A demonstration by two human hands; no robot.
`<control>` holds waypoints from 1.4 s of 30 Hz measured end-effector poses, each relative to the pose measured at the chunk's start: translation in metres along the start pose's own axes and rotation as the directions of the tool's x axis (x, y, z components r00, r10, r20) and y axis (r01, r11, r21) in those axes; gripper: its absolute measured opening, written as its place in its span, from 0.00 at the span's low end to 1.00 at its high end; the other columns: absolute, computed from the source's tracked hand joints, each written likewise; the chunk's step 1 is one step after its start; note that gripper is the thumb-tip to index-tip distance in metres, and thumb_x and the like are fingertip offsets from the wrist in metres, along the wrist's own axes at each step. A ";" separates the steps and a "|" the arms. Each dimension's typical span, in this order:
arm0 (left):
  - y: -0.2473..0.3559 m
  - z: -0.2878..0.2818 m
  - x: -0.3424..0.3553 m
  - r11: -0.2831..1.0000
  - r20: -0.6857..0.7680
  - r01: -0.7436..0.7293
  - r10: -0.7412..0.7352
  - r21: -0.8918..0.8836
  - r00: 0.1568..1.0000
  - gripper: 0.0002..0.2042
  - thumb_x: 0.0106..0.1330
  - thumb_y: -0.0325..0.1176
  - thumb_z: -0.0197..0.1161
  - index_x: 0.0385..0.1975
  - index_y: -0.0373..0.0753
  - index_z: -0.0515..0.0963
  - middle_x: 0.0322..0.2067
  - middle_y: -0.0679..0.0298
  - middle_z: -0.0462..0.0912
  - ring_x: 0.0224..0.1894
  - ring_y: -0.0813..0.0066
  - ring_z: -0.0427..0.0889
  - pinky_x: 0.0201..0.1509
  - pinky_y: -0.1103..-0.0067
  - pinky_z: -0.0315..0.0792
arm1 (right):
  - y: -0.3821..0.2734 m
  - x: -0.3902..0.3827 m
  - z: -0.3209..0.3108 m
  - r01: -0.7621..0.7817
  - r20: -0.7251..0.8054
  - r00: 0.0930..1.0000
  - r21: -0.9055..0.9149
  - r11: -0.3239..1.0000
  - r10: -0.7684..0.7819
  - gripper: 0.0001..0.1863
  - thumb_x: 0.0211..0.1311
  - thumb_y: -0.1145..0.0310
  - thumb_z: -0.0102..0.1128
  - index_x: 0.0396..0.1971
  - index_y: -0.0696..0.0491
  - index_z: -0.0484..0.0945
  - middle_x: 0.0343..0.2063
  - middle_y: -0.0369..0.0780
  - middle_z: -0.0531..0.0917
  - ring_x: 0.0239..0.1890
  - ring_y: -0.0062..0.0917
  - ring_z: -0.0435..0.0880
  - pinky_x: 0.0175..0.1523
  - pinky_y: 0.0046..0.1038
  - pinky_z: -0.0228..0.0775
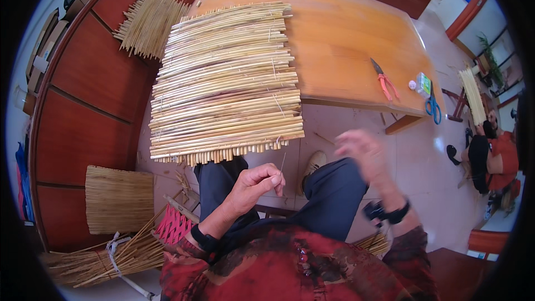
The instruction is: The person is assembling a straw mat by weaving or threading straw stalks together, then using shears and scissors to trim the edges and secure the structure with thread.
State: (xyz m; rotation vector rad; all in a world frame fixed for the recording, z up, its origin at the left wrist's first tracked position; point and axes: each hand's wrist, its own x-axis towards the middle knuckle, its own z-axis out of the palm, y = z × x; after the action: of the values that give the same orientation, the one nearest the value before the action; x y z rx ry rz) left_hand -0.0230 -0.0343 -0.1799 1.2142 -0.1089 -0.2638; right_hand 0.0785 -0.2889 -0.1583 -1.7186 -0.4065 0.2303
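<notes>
My left hand is closed in a pinch just in front of the mat's near edge. A thin, straight needle sticks up from between its thumb and forefinger. My right hand is raised over my right knee, blurred by motion; whether it holds anything does not show. A large mat of pale reed stalks, tied across with white thread, lies on the table's left part and juts over its near edge toward my lap. A short white thread end shows at the mat's near right corner.
On the wooden table lie red-handled pliers, blue-handled scissors and a small clear box. More reed mats lean by red cabinets. Loose stalks lie at lower left. Another person sits at far right.
</notes>
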 end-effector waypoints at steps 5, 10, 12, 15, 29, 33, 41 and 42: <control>-0.005 0.000 -0.020 0.995 0.030 0.034 -0.036 0.089 0.999 0.06 0.62 0.28 0.51 0.28 0.32 0.72 0.26 0.68 0.72 0.28 0.83 0.73 0.34 0.85 0.69 | -0.027 -0.036 0.100 -0.269 0.258 0.948 0.332 0.904 0.187 0.12 0.58 0.70 0.52 0.39 0.61 0.73 0.30 0.35 0.77 0.33 0.16 0.77 0.39 0.16 0.69; -0.001 -0.005 -0.049 0.986 -0.030 0.002 0.004 0.167 1.000 0.06 0.61 0.27 0.52 0.28 0.31 0.73 0.25 0.68 0.72 0.27 0.84 0.73 0.32 0.86 0.69 | -0.028 -0.040 0.117 -0.223 0.287 0.947 0.280 0.934 0.141 0.10 0.58 0.71 0.52 0.39 0.60 0.73 0.30 0.38 0.78 0.30 0.17 0.78 0.37 0.17 0.70; 0.000 -0.008 -0.057 0.978 -0.038 -0.019 0.027 0.208 0.999 0.06 0.60 0.27 0.53 0.28 0.31 0.73 0.25 0.68 0.72 0.26 0.84 0.73 0.31 0.86 0.68 | -0.033 -0.042 0.121 -0.279 0.265 0.946 0.370 0.886 0.187 0.09 0.58 0.72 0.52 0.36 0.59 0.74 0.28 0.38 0.78 0.28 0.19 0.78 0.35 0.17 0.70; -0.002 -0.013 -0.066 0.961 -0.033 -0.037 0.048 0.274 0.998 0.05 0.59 0.27 0.54 0.26 0.32 0.73 0.24 0.68 0.71 0.25 0.85 0.72 0.29 0.87 0.67 | -0.035 -0.047 0.125 -0.265 0.223 0.955 0.355 0.896 0.194 0.08 0.59 0.71 0.51 0.36 0.59 0.74 0.28 0.38 0.78 0.27 0.18 0.78 0.34 0.17 0.69; 0.010 -0.020 -0.076 0.821 -0.037 -0.185 0.242 0.540 0.970 0.04 0.56 0.27 0.57 0.25 0.33 0.73 0.22 0.64 0.71 0.24 0.78 0.70 0.27 0.82 0.64 | -0.044 -0.054 0.147 -0.326 0.332 0.911 0.218 0.920 0.244 0.08 0.56 0.73 0.54 0.35 0.60 0.73 0.28 0.38 0.78 0.27 0.16 0.77 0.34 0.16 0.70; 0.010 -0.015 -0.063 0.832 0.019 -0.188 0.209 0.522 0.978 0.04 0.56 0.27 0.56 0.26 0.33 0.73 0.22 0.63 0.71 0.24 0.76 0.71 0.28 0.81 0.65 | -0.038 -0.053 0.139 -0.261 0.259 0.947 0.268 0.928 0.191 0.06 0.57 0.72 0.53 0.32 0.59 0.73 0.29 0.37 0.79 0.29 0.17 0.77 0.36 0.17 0.70; -0.014 -0.061 -0.070 0.858 -0.451 0.032 0.237 0.512 0.861 0.04 0.57 0.24 0.54 0.30 0.32 0.74 0.22 0.67 0.72 0.22 0.84 0.70 0.25 0.86 0.65 | -0.011 -0.004 0.029 -0.077 -0.227 0.963 0.296 0.952 0.148 0.07 0.59 0.71 0.47 0.33 0.59 0.69 0.23 0.39 0.76 0.27 0.24 0.79 0.33 0.24 0.74; -0.021 -0.081 -0.080 0.920 -0.611 0.079 0.189 0.385 0.769 0.04 0.58 0.24 0.53 0.31 0.33 0.73 0.22 0.67 0.71 0.21 0.85 0.69 0.25 0.87 0.65 | 0.004 0.010 -0.004 -0.102 -0.353 0.923 0.166 0.981 0.156 0.07 0.58 0.70 0.49 0.31 0.59 0.71 0.21 0.38 0.76 0.25 0.22 0.79 0.31 0.23 0.74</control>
State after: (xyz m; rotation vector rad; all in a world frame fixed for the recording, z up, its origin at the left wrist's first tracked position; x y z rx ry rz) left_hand -0.0851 0.0535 -0.2232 1.6413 0.4229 0.2568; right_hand 0.0894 -0.2890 -0.1605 -1.6025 -0.0005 0.0303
